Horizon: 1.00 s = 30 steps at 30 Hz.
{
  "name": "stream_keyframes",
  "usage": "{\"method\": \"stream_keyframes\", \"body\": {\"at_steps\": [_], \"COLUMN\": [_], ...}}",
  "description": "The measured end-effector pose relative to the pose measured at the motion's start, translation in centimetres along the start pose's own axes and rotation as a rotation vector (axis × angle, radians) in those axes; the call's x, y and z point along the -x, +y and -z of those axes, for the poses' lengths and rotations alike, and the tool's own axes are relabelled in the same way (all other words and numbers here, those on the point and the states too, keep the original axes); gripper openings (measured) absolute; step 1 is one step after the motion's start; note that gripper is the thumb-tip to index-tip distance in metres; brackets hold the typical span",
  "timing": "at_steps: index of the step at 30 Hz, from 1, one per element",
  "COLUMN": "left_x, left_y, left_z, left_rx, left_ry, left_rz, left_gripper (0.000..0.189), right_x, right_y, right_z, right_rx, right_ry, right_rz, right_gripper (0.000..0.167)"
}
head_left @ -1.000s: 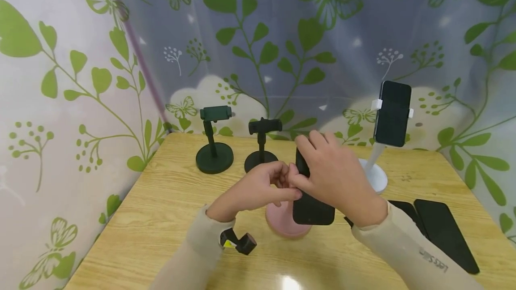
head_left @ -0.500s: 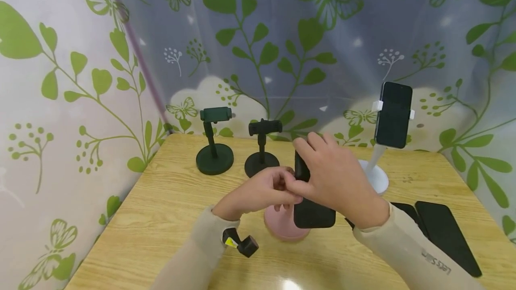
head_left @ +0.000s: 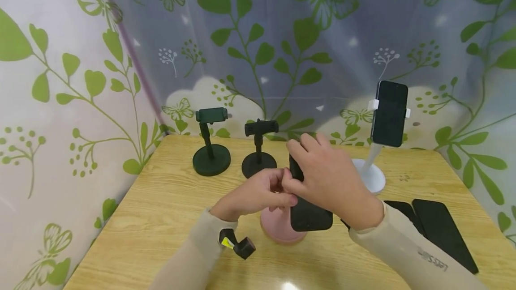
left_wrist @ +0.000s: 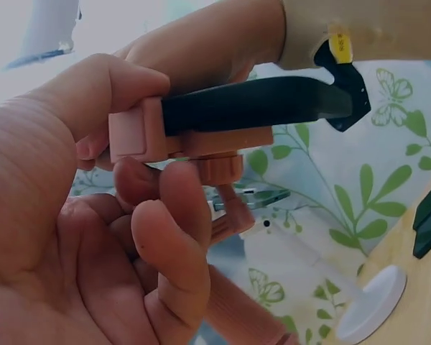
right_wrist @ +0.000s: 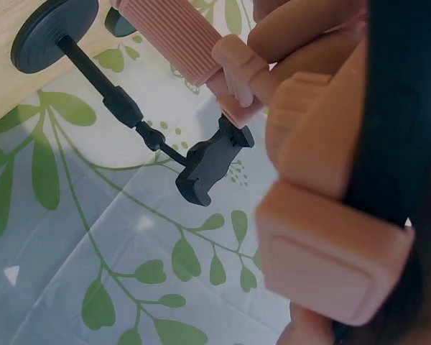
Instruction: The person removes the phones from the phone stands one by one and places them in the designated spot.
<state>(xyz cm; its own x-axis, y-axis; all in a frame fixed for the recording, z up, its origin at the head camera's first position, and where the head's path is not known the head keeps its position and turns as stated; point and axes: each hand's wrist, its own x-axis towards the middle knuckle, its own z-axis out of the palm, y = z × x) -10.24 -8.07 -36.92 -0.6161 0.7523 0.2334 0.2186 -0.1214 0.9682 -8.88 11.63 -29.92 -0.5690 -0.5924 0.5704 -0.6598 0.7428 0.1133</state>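
A black smartphone [head_left: 311,215] sits in the holder of a pink phone stand [head_left: 281,227]. My right hand [head_left: 327,178] grips the phone, its fingers over the far edge and the thumb at the near left side. My left hand [head_left: 258,195] pinches the left side of the holder, with the thumb on top. In the left wrist view, curled fingers lie beneath the pink clamp [left_wrist: 135,134], whose end laps the phone's edge. The right wrist view shows the other clamp end [right_wrist: 327,259] against the phone. My hands hide most of the holder in the head view.
A dark green stand [head_left: 211,160] and a black stand [head_left: 259,164] stand at the back of the wooden table [head_left: 161,218]. At right, a white stand [head_left: 368,176] holds another phone [head_left: 389,113]. Black phones [head_left: 445,234] lie at the front right. Patterned curtain [head_left: 242,35] lies behind.
Both hands stay on the phone and the pink stand. The left hand has shifted slightly down and the phone's lower end sits a little lower. The head view has moved slightly.
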Motion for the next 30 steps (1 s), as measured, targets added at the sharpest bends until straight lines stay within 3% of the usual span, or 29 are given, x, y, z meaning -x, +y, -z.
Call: {"method": "stream_keyframes", "body": {"at_steps": [7, 10, 18, 30], "left_x": [0.6, 0.9, 0.6, 1.4], "left_y": [1.8, 2.7, 3.1, 3.0], "left_z": [0.0, -0.6, -1.3, -0.3], "left_rx": [-0.35, -0.436, -0.425, -0.383], "left_ry": [0.184, 0.239, 0.249, 0.202], "left_rz": [0.029, 0.039, 0.053, 0.063], "left_gripper": [0.016, 0.022, 0.013, 0.014], "right_x": [0.1, 0.3, 0.6, 0.2], "right_y": [0.4, 0.5, 0.4, -0.1], "right_z": [0.1, 0.2, 0.2, 0.1], "right_rx": [0.007, 0.022, 0.042, 0.038], "right_ry": [-0.015, -0.02, -0.017, -0.011], "right_rz": [-0.022, -0.034, -0.033, -0.001], "right_gripper": [0.025, 0.025, 0.027, 0.022]}}
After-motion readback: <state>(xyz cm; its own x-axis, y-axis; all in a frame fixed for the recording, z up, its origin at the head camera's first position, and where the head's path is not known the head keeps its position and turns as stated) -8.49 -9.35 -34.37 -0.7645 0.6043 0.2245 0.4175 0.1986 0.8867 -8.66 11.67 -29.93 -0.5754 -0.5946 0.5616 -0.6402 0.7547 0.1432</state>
